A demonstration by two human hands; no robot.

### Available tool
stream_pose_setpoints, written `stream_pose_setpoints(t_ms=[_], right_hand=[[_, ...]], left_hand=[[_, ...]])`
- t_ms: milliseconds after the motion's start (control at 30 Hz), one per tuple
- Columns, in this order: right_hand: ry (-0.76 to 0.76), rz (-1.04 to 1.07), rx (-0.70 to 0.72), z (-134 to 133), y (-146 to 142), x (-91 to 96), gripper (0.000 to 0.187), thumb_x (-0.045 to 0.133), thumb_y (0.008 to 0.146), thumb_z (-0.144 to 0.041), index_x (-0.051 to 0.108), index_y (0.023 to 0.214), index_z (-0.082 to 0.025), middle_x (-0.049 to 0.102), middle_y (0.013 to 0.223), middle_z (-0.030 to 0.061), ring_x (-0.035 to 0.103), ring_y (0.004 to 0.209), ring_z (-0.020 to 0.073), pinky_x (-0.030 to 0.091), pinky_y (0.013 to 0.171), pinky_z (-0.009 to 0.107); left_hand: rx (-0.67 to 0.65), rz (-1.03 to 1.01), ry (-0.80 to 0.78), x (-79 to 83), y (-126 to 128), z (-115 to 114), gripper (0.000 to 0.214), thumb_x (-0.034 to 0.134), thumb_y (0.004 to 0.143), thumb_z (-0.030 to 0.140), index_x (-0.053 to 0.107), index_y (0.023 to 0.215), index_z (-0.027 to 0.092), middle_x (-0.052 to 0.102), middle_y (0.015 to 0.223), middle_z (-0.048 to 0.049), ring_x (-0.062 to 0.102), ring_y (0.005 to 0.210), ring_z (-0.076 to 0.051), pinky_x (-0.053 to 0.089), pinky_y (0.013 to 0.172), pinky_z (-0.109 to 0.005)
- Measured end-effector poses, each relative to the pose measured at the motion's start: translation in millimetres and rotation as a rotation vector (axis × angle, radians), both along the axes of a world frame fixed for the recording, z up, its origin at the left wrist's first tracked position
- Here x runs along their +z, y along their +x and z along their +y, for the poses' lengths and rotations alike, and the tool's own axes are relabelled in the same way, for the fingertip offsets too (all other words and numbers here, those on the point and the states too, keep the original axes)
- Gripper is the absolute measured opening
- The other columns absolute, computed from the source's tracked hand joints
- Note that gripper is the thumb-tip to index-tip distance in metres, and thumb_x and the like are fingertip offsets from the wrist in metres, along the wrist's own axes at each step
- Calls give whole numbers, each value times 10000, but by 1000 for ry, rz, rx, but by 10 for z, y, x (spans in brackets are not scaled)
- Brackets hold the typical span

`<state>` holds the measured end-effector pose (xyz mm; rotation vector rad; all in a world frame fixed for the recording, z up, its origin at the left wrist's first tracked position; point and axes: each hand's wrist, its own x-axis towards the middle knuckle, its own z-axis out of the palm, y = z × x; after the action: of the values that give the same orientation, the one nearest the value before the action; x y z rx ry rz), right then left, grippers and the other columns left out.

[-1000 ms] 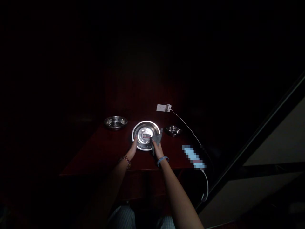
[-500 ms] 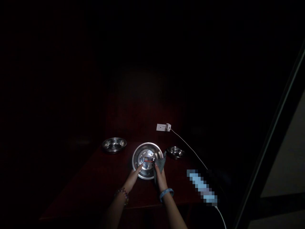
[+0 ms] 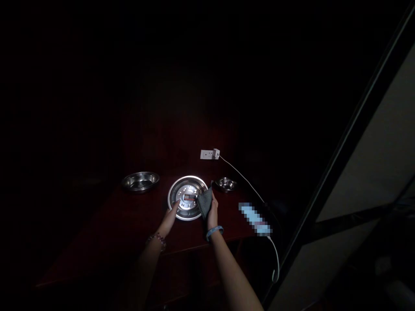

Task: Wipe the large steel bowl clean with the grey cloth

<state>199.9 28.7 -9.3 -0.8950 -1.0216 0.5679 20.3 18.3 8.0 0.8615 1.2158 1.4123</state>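
Head view: the left hand is pinching a steel basin at its near-left edge, while the right hand's grip is clasping a gray cloth against its right side. The basin is being held over the table, between a wide bowl and a small bowl.

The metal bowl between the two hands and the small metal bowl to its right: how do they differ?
The held bowl looks wider; the small bowl narrower. The left hand grips the held bowl, and the right hand holds a grey cloth at its rim; the small bowl sits on the table, untouched. The held bowl shows a label inside; none can be made out in the small bowl. Both are shiny metal and open-topped.
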Motion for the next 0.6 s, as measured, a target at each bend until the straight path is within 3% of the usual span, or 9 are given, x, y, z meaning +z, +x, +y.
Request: stream_pose_setpoints(t_ms=[133, 400, 600], right_hand=[[-59, -16, -82, -35, -14, 17, 632, 496, 969, -599, 637, 1426, -185, 579, 1552, 159, 520, 1459, 291, 350, 1277, 509], [40, -75, -306, -145, 5, 132, 526, 516, 972, -504, 605, 1377, -180, 454, 1650, 189, 400, 1557, 298, 287, 1299, 526], [52, -140, -271, -234, -27, 217, 433, 509, 980, -481, 681, 1259, -200, 467, 1640, 170, 418, 1545, 321, 313, 1282, 537]], left_hand=[[28, 10, 41, 40, -4, -44, 370, 643, 1002, 377, 743, 1246, 117, 761, 1344, -177, 652, 1380, -314, 429, 1240, -429], [5, 22, 25, 77, -1, -77, 394, 625, 1001, 352, 717, 1290, 102, 692, 1461, -172, 587, 1452, -291, 389, 1258, -361], [-19, -5, 58, 31, 23, -51, 385, 621, 997, 383, 741, 1252, 120, 756, 1356, -175, 632, 1404, -309, 408, 1250, -384]])
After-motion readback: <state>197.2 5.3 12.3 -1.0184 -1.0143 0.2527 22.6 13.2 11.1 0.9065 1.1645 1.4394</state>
